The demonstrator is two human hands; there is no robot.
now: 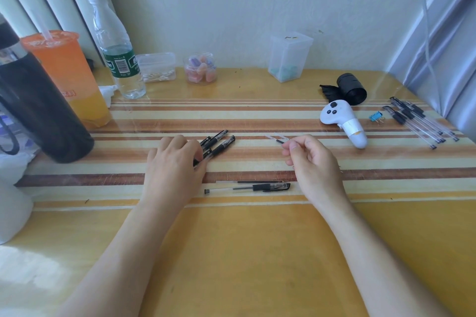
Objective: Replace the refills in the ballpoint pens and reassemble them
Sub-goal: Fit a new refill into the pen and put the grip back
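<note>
Right hand point(309, 159): thumb and forefinger pinch a thin refill point(277, 137), its free end pointing far-left.
Left hand point(175, 162): palm down on the near ends of the black pens point(216, 144); whether it grips one cannot be told.
Step, judged: refill exchange.
Near, between the wrists: an opened pen point(270, 186) with a loose refill point(257, 182) just beside it. The held refill probably goes into a barrel next.
Far right: controller point(342, 121), clip point(375, 116) and spare pens point(417, 121), all well apart and not in the way.
</note>
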